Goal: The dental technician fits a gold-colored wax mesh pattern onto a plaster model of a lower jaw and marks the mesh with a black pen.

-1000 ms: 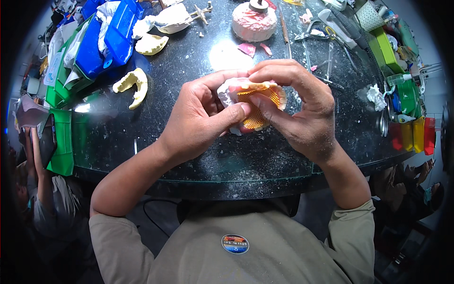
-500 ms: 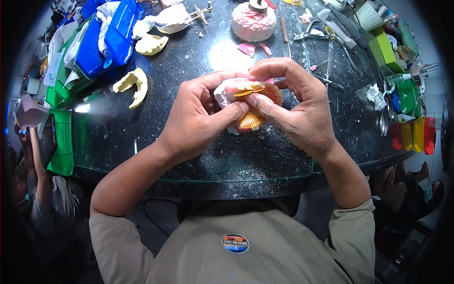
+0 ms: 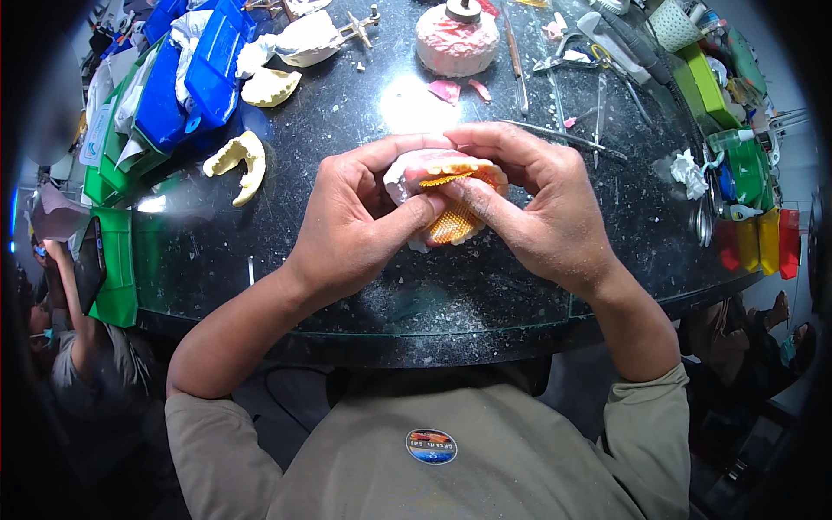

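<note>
Above the dark table, a dental model (image 3: 397,185) of white plaster with pink wax and a row of teeth sits between my two hands. A gold mesh plate (image 3: 454,227) covers its middle, and a raised gold edge shows under the teeth. My left hand (image 3: 342,217) is closed on the model's left side, its thumb pressed by the mesh. From the right, my right hand (image 3: 555,212) curls round the far rim, with the thumb laid on the gold mesh. The other fingertips are partly hidden behind the model.
Yellow plaster arch models (image 3: 251,165) lie at left beside blue bins (image 3: 212,65). Behind my hands stand a pink-and-white plaster block (image 3: 457,48) and pink wax scraps (image 3: 445,92). Metal tools (image 3: 600,108) lie at right, near crumpled tissue (image 3: 689,176). Another person (image 3: 95,355) is at far left.
My right fingers have come down from an arched pose and now lie along the model's far rim. The model has shifted slightly left, and the whole view has shifted a little.
</note>
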The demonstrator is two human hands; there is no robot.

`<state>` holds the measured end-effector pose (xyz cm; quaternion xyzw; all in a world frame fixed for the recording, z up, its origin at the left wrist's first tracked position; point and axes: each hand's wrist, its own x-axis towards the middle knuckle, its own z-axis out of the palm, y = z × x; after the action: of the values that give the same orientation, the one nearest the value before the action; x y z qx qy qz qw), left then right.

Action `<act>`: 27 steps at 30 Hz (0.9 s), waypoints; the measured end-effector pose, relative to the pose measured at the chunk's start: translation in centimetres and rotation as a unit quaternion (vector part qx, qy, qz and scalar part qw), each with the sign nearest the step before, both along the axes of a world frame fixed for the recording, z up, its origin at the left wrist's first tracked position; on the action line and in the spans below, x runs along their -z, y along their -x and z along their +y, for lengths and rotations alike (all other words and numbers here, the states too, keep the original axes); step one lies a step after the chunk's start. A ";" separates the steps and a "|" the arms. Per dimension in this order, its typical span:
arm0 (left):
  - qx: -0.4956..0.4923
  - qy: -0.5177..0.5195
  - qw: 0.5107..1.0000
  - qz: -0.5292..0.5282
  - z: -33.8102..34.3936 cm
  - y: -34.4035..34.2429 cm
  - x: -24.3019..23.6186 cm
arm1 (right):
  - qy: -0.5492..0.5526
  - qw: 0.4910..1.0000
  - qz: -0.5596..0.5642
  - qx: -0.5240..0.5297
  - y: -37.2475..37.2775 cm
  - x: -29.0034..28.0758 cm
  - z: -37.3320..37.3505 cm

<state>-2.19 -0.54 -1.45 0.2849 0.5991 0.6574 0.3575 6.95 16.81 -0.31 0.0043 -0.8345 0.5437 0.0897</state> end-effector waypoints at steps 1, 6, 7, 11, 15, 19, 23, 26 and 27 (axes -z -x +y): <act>0.000 -0.015 1.000 0.001 0.0 0.0 0.1 | -0.014 1.000 0.009 0.000 0.0 0.0 0.0; 0.013 -0.015 1.000 -0.003 -0.1 0.0 -0.2 | -0.056 0.998 0.041 -0.007 -0.1 -0.2 -0.1; 0.012 -0.013 1.000 0.002 -0.1 -0.1 -0.3 | -0.048 0.998 0.041 -0.007 -0.1 -0.3 -0.2; 0.017 -0.009 0.999 0.039 -0.2 0.1 0.0 | -0.034 0.999 0.027 -0.002 -0.2 -0.3 -0.3; 0.007 -0.019 1.000 0.023 -0.1 0.0 0.0 | -0.017 0.999 0.026 0.009 -0.2 -0.3 -0.5; -0.019 0.026 0.999 0.021 0.0 -0.1 -0.7 | 0.017 1.000 -0.010 -0.003 0.2 0.1 -0.1; -0.036 0.006 0.999 0.024 0.0 -0.1 -0.2 | 0.029 0.998 0.063 0.012 0.5 1.0 -0.2; -0.044 0.035 0.998 0.034 0.0 0.0 -0.5 | 0.049 0.997 0.059 0.011 0.4 1.0 -0.2; -0.045 0.028 0.998 0.030 0.0 0.0 -0.5 | 0.051 0.997 0.056 0.014 0.4 1.0 -0.3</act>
<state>-2.19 -0.56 -0.98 0.2670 0.6397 0.6473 0.3172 6.59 16.48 -1.35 0.0188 -0.7992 0.5832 0.1441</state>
